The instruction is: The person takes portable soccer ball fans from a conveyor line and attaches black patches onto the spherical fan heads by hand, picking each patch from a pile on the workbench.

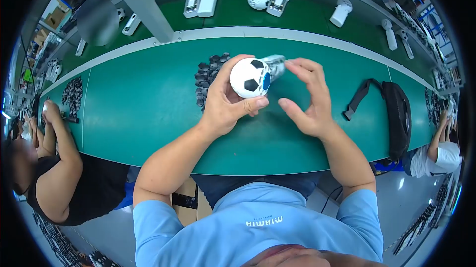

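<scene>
While the left hand (221, 104) grasps a soccer-patterned ball (248, 77), the right hand (316, 104) spreads loosely nearby.

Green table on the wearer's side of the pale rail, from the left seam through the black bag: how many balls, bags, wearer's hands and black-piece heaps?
Soccer-patterned ball: 1
Black bag: 1
Wearer's hands, left hand and right hand: 2
Heap of black pieces: 1 (pieces overlap; uncounted singly)
Total: 5

Long, smooth green workbench (144, 113) with a pale metal rail (297, 36) and grey upright post (141, 6); glossy grey floor (391, 195) below.
</scene>
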A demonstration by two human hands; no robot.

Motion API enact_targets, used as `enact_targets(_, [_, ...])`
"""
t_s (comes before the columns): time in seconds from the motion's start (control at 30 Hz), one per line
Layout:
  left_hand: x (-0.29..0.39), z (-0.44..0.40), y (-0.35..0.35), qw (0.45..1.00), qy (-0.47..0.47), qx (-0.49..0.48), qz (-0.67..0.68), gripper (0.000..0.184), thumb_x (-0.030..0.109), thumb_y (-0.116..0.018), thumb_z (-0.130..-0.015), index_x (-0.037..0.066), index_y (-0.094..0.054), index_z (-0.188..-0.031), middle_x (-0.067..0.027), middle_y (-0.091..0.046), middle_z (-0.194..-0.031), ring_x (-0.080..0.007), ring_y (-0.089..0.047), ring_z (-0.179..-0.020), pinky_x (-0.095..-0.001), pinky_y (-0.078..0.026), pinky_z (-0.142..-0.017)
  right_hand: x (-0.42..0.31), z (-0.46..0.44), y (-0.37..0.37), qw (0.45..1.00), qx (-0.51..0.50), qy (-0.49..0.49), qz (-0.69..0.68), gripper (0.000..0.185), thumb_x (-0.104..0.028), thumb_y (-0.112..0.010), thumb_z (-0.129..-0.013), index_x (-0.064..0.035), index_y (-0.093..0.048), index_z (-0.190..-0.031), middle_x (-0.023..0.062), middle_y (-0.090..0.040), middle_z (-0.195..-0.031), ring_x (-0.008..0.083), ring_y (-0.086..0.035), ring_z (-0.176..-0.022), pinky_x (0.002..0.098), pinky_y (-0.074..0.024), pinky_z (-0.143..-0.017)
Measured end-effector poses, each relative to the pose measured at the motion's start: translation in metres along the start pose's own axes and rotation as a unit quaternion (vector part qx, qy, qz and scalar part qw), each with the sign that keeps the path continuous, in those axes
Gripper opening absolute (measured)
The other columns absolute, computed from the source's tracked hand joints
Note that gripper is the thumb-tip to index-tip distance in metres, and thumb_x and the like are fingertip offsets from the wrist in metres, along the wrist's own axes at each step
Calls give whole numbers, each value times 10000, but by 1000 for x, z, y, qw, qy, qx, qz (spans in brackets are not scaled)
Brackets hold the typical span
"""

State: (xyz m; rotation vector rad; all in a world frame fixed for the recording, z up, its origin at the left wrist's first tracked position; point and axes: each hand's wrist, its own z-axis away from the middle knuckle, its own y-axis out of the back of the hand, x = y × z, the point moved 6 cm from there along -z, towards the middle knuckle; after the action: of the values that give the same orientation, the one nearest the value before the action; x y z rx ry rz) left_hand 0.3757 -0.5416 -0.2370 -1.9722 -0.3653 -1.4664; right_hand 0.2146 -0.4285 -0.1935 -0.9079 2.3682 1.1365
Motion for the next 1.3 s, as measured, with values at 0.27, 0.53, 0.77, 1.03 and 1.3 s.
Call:
enact_targets(0.27, [10, -3, 25, 996, -55, 31, -63, 613, 149, -833, -846, 7, -552, -1372, -75, -632, -1115, -139, -644, -967, -291, -569, -745, -8, 24, -57, 970, -91, -131, -185, 712, -128, -879, -821, -8, -557, -1444, 172, -691, -1204, 258, -715, -1050, 383, -582, -901])
enact_targets(0.53, [37, -11, 43, 974, -185, 23, -130, 394, 160, -763, -885, -25, -647, -1213, -108, -679, -1043, -151, -671, -902, -276, -568, -695, 15, 17, -77, 946, -141, -196, -218, 420, -123, -794, -915, -38, -667, -1306, 124, -714, -1153, 230, -724, -973, 357, -591, -846])
enact_targets(0.77, [21, -18, 46, 997, -63, 42, 27, 350, 286, -507, -1010, -28, -598, -1137, -216, -664, -975, -234, -668, -690, -318, -540, -563, 40, -26, -85, 986, -137, -74, 55, 240, -104, -755, -903, -67, -734, -1139, 108, -700, -1050, 277, -698, -921, 365, -569, -810])
enact_targets(1.03, [-7, -4, 38, 995, 31, 90, 33, 398, 365, -469, -1049, -1, -608, -1118, -169, -680, -964, -197, -663, -676, -299, -530, -548, 34, -25, -78, 993, -110, -51, -12, 208, -61, -776, -840, -72, -736, -1044, 97, -688, -1023, 285, -687, -886, 371, -556, -746])
enact_targets(1.3, [-7, 1, 31, 995, 4, 89, 43, 379, 378, -536, -1071, 23, -665, -1110, -88, -699, -954, -128, -690, -749, -262, -544, -616, -21, 0, -23, 972, 3, 228, 50, 285, 40, -808, -734, -66, -737, -989, 101, -679, -1038, 248, -682, -848, 361, -538, -671])
